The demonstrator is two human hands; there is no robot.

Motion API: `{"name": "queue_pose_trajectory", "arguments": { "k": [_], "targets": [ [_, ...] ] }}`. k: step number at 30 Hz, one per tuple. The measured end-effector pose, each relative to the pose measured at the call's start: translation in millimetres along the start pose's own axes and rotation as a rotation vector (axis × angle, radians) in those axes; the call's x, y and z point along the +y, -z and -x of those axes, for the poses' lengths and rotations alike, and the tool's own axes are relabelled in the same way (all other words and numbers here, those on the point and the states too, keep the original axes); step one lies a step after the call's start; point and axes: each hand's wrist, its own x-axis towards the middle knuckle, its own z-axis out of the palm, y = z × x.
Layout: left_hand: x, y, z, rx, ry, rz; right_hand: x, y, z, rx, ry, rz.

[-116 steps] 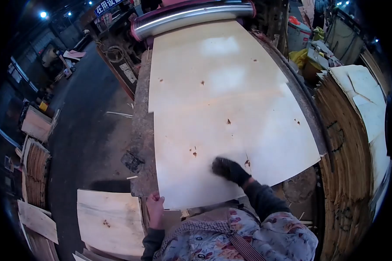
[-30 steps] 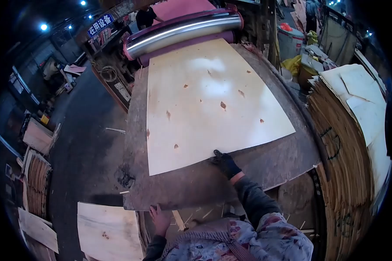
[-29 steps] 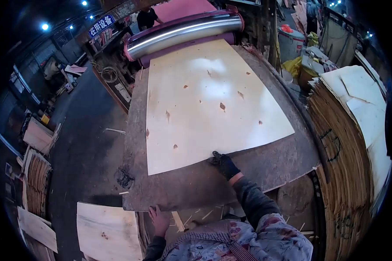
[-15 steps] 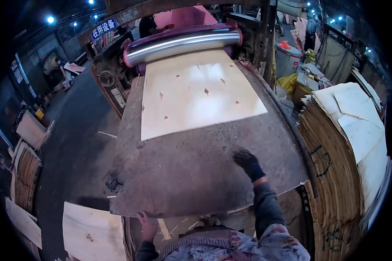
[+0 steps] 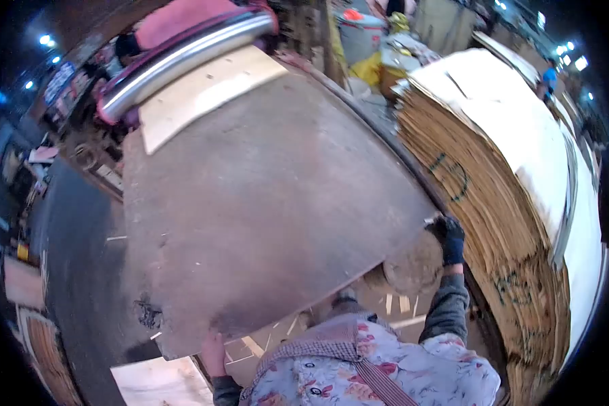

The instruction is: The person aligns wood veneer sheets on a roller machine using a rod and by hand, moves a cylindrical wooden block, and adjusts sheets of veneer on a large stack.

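Observation:
My right hand (image 5: 448, 238), in a dark glove, is at the near right corner of the worn brown table (image 5: 271, 196), its fingers curled over the edge there. My bare left hand (image 5: 214, 353) touches the table's near edge, further left; its fingers are blurred. At the table's far end, a pale wood veneer sheet (image 5: 203, 91) lies partly under a shiny metal roller (image 5: 189, 64). Only the near part of that sheet shows.
A tall stack of veneer sheets (image 5: 480, 196) stands close on the right. More pale sheets (image 5: 162, 382) lie low at the near left. Behind the table are a light bucket (image 5: 358, 37) and a yellow bag (image 5: 367, 69). Wood scraps (image 5: 252, 346) litter the floor.
The veneer sheet has moved further under the roller. My right hand has gone from above the table to its near right corner. The view has turned right; my left hand stays at the edge.

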Motion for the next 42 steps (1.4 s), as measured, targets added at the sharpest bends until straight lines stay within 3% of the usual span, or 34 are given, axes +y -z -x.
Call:
{"name": "queue_pose_trajectory", "arguments": {
  "k": [2, 3, 5, 7, 9, 11, 12, 13, 15, 16, 17, 19, 21, 22, 24, 25, 29, 31, 32, 33, 35, 39, 41, 42],
  "targets": [
    [12, -19, -14, -0.035, 0.055, -0.118, 21, -4, -2, -0.063, 0.052, 0.011],
    [-15, -47, -35, 0.038, -0.014, 0.021, 43, -21, 4, -0.102, 0.124, 0.088],
    [-1, -63, -34, 0.074, -0.089, 0.13, 126, -99, 44, -0.012, -0.155, -0.499],
    [84, -47, -15, -0.107, -0.005, 0.376, 142, -113, 81, 0.042, -0.279, -0.614],
    [136, -47, -10, -0.174, -0.085, 0.322, 159, -122, 123, 0.118, -0.39, -0.725],
    [184, -56, -7, -0.233, -0.167, 0.287, 176, -128, 167, 0.047, -0.455, -0.86],
    [207, -62, -6, -0.274, -0.196, 0.334, 170, -112, 179, -0.105, -0.802, -0.918],
    [232, -69, -3, -0.316, -0.224, 0.384, 191, -124, 214, -0.135, -0.55, -0.873],
    [287, -82, 15, -0.454, -0.272, 0.428, 209, -139, 272, -0.119, -0.554, -0.862],
    [309, -93, 24, -0.575, -0.297, 0.48, 215, -138, 296, -0.092, -0.352, -0.767],
    [324, -107, 30, -0.696, -0.37, 0.438, 210, -134, 319, -0.144, -0.486, -0.787],
    [346, -140, 41, -0.845, -0.458, 0.37, 175, -89, 309, -0.267, -1.29, -1.058],
    [355, -185, 55, -1.172, -0.536, 0.299, 190, -93, 349, -0.185, 0.052, -0.055],
    [354, -207, 59, -1.188, -0.531, 0.3, 181, -92, 367, -0.238, -0.526, -0.769],
    [353, -260, 64, -1.267, -0.602, 0.21, 202, -115, 386, -0.178, -1.122, -1.063],
    [349, -293, 58, -1.272, -0.598, 0.208, 190, -99, 367, -0.075, -1.368, -1.26],
    [356, -389, 44, -1.08, -0.645, 0.016, 217, -115, 344, -0.079, -1.445, -0.981],
    [359, -439, 42, -0.906, -0.484, 0.108, 264, -170, 365, -0.081, -0.852, -0.569],
    [363, -456, 40, -0.91, -0.419, 0.121, 281, -180, 365, -0.15, -0.831, -0.544],
    [358, -489, 25, -0.895, -0.405, 0.133, 285, -183, 342, -0.036, -1.191, -0.981],
    [328, -563, -10, -0.842, -0.477, 0.066, 317, -216, 332, -0.146, -1.095, -0.748],
    [366, -608, 7, -0.608, -0.468, -0.067, 347, -250, 305, -0.172, -1.034, -0.781],
    [392, -619, 6, -0.689, -0.386, 0.048, 366, -269, 300, -0.231, -1.018, -0.702],
    [399, -623, 5, -0.773, -0.313, 0.163, 384, -300, 314, -0.12, -1.029, -0.965]
  ]
}}
